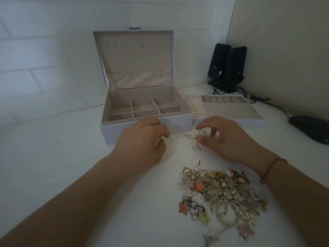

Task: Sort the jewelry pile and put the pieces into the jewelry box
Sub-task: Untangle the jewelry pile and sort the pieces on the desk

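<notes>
Before box (142, 130), hands (142, 145) pinch (maybe) earrings (194, 139).

Open white tabletop at the left, clutter to the right

From the jewelry pile (224, 195), bare table (58, 157) runs from 8 to 10 o'clock; the open jewelry box (142, 111) blocks 11, its tray (229, 111) 12, speakers (227, 68) beyond it, a mouse (311, 129) at 2.

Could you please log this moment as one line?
left hand: pinching pale green piece | right hand: fingering hook earrings | jewelry box: open | pile: unsorted
</notes>
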Demonstrator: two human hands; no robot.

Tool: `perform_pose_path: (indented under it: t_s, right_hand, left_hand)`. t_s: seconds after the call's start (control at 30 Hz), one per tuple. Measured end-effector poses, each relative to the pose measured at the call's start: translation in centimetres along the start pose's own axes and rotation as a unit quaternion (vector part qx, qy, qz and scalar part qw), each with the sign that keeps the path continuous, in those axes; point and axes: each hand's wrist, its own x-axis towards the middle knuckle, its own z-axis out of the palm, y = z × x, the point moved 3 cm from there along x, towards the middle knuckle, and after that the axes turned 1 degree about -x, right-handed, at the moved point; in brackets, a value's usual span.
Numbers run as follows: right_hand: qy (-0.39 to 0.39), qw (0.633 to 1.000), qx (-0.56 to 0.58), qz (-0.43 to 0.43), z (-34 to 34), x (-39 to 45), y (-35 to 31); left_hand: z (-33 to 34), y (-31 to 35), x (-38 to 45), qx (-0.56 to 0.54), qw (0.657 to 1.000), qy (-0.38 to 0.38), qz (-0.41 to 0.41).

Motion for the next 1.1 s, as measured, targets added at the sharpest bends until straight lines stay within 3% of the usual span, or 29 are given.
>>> perform_pose_path:
  t_s: [0.17, 0.27, 0.33, 0.57, 0.73, 0.87, 0.93, 1.1]
  right_hand:
    - [-0.064, 0.998, 0.006, -0.022, -0.5, -0.3, -0.9]
    - [-0.169, 0.985, -0.026, -0.025, -1.2, -1.0, -1.0]
    - [-0.200, 0.979, -0.041, -0.025, -1.6, -1.4, -0.8]
    - [-0.048, 0.999, -0.014, -0.018, 0.0, -0.2, -0.5]
    - [-0.004, 0.998, -0.026, -0.051, 0.3, -0.2, -1.2]
    - [0.011, 0.995, -0.058, -0.079, -3.2, -1.2, -2.7]
    - [-0.037, 0.995, -0.028, -0.088, -4.8, -2.0, -3.8]
    - [-0.249, 0.960, 0.028, -0.128, -4.5, -3.3, -4.8]
  left_hand:
    - [1.0, 0.3, -0.1, -0.015, 0.995, -0.059, 0.080]
    - [1.2, 0.4, -0.2, -0.032, 0.993, -0.076, 0.089]
    - [1.1, 0.5, -0.2, -0.041, 0.992, -0.068, 0.093]
    - [0.9, 1.1, -0.2, -0.107, 0.985, -0.071, 0.117]
    - [1.1, 1.8, -0.5, -0.142, 0.972, -0.129, 0.137]
    - [1.1, 2.0, -0.9, -0.136, 0.962, -0.184, 0.152]
    - [1.2, 2.2, -0.9, -0.134, 0.958, -0.196, 0.161]
    - [1.2, 2.3, -0.8, -0.149, 0.954, -0.216, 0.148]
